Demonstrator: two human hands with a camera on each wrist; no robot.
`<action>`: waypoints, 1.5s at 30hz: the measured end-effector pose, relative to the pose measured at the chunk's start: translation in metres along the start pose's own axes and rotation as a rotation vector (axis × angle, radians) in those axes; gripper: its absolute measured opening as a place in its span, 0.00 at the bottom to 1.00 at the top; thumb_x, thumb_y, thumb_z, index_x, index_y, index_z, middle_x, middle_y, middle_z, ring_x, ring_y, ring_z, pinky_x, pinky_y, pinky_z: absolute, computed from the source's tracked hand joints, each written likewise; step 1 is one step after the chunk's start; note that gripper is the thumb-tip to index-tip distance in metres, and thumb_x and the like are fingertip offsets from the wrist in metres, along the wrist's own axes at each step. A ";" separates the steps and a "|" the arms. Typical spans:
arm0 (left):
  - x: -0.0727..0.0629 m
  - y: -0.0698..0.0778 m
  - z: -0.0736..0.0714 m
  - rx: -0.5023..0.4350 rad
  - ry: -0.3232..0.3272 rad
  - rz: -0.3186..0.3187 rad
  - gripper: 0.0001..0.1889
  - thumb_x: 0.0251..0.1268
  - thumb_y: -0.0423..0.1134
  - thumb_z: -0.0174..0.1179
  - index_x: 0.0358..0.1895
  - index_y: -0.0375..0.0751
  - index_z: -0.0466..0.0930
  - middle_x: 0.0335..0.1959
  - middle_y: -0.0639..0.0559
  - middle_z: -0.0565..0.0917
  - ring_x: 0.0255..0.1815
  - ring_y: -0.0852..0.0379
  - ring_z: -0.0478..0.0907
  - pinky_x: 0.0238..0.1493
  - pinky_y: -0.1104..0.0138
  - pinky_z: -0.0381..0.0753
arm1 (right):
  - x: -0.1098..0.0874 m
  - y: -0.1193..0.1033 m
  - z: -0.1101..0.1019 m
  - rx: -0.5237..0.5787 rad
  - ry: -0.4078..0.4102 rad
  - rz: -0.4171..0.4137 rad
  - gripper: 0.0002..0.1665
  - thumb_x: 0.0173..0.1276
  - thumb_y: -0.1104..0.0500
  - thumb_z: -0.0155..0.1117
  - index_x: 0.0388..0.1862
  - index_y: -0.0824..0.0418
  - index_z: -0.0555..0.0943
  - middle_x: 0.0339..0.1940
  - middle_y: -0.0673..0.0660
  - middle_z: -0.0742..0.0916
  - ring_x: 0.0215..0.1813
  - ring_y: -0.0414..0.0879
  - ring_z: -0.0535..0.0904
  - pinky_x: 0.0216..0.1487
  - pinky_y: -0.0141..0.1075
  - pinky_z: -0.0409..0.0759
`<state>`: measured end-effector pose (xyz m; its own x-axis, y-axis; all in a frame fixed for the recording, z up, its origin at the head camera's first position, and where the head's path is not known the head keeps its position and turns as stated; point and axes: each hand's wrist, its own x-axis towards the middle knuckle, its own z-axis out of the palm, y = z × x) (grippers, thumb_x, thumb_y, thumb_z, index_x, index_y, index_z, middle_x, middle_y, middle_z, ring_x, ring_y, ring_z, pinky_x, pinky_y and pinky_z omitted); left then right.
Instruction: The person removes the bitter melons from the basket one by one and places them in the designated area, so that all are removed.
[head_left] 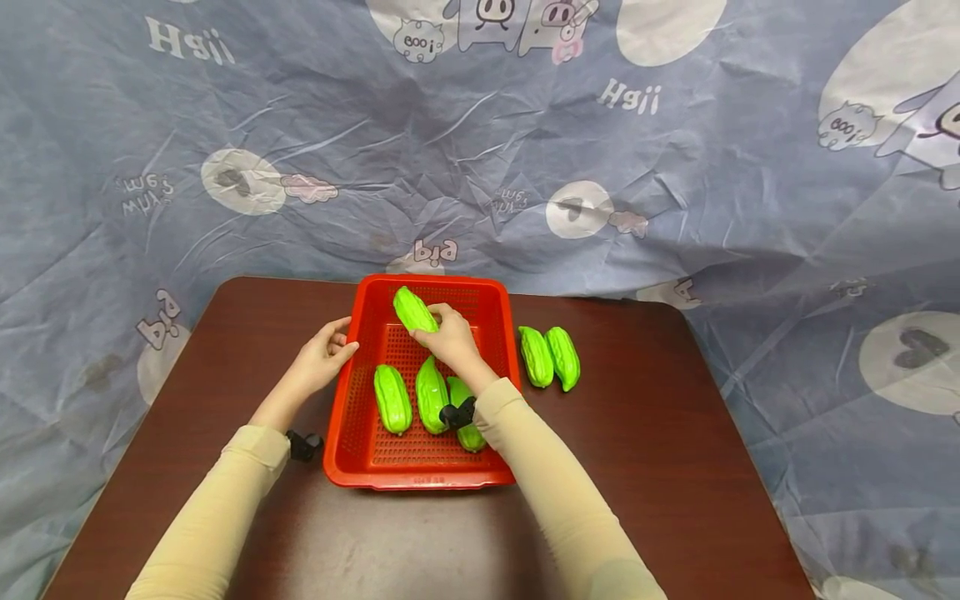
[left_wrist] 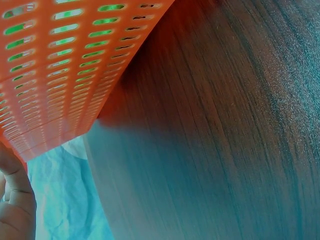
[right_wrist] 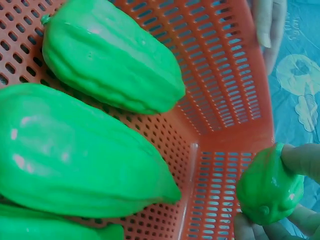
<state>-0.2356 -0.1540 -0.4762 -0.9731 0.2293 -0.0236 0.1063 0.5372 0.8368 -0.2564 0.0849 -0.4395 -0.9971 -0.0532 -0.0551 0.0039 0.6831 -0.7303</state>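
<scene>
My right hand (head_left: 450,340) pinches a green bitter melon (head_left: 413,309) between thumb and fingers, above the far part of a red plastic basket (head_left: 420,481). In the right wrist view the held bitter melon (right_wrist: 270,187) shows end-on. Inside the basket lie a bitter melon (head_left: 393,400) at the left, another (head_left: 432,398) in the middle, and a third (head_left: 471,437) partly hidden under my right wrist. At the basket's left rim, my left hand (head_left: 321,358) has loosely bent fingers, with the thumb tip touching the rim; the left wrist view shows only part of a finger (left_wrist: 17,200).
Two more bitter melons (head_left: 537,357) (head_left: 563,358) lie side by side on the brown table (head_left: 645,467), just right of the basket. A blue-grey printed cloth (head_left: 450,158) hangs behind the table. Perforated walls surround the basket's inside.
</scene>
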 end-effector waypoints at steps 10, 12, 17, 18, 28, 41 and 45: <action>-0.001 -0.003 0.000 -0.006 -0.002 -0.010 0.31 0.77 0.40 0.52 0.76 0.33 0.54 0.49 0.36 0.74 0.43 0.47 0.76 0.38 0.67 0.76 | -0.003 0.008 -0.022 0.066 0.030 0.026 0.35 0.63 0.52 0.72 0.67 0.60 0.73 0.59 0.61 0.83 0.57 0.55 0.81 0.54 0.46 0.80; -0.001 -0.003 0.000 -0.007 -0.004 -0.006 0.31 0.77 0.40 0.52 0.76 0.32 0.54 0.49 0.36 0.74 0.43 0.48 0.76 0.37 0.68 0.75 | -0.004 0.011 -0.027 0.069 0.046 0.032 0.35 0.63 0.52 0.73 0.67 0.60 0.73 0.59 0.60 0.83 0.57 0.54 0.81 0.55 0.46 0.80; -0.002 -0.002 0.000 -0.006 0.004 0.004 0.31 0.76 0.40 0.52 0.75 0.30 0.55 0.48 0.35 0.74 0.42 0.48 0.76 0.37 0.69 0.76 | -0.006 0.019 -0.041 0.080 0.082 0.041 0.35 0.62 0.51 0.73 0.66 0.58 0.74 0.60 0.59 0.82 0.59 0.55 0.80 0.55 0.47 0.79; -0.002 -0.002 0.000 -0.005 0.004 0.002 0.31 0.76 0.40 0.52 0.75 0.31 0.55 0.48 0.36 0.74 0.43 0.48 0.76 0.37 0.69 0.76 | -0.006 0.021 -0.044 0.086 0.088 0.047 0.34 0.62 0.51 0.73 0.66 0.57 0.74 0.60 0.59 0.82 0.60 0.55 0.80 0.55 0.47 0.79; -0.002 -0.003 -0.002 0.002 -0.005 0.005 0.32 0.76 0.40 0.52 0.75 0.30 0.54 0.49 0.35 0.74 0.44 0.45 0.77 0.41 0.65 0.76 | -0.009 0.043 -0.077 0.137 0.155 0.096 0.34 0.62 0.52 0.72 0.66 0.59 0.74 0.60 0.60 0.82 0.59 0.55 0.79 0.55 0.47 0.79; -0.001 -0.002 -0.001 -0.008 0.002 0.024 0.31 0.76 0.40 0.53 0.75 0.29 0.55 0.48 0.35 0.75 0.42 0.47 0.77 0.37 0.70 0.76 | -0.021 0.068 -0.119 0.147 0.231 0.143 0.35 0.64 0.51 0.70 0.68 0.60 0.72 0.63 0.63 0.80 0.63 0.58 0.75 0.60 0.49 0.76; -0.001 -0.001 0.000 -0.010 -0.001 0.024 0.31 0.76 0.40 0.52 0.75 0.29 0.54 0.48 0.35 0.75 0.42 0.47 0.77 0.37 0.69 0.76 | -0.024 0.080 -0.130 0.149 0.264 0.155 0.35 0.65 0.51 0.69 0.69 0.59 0.72 0.63 0.64 0.80 0.64 0.59 0.75 0.61 0.50 0.76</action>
<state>-0.2349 -0.1547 -0.4766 -0.9699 0.2435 -0.0039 0.1281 0.5234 0.8424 -0.2417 0.2359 -0.4082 -0.9690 0.2470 -0.0091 0.1488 0.5534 -0.8195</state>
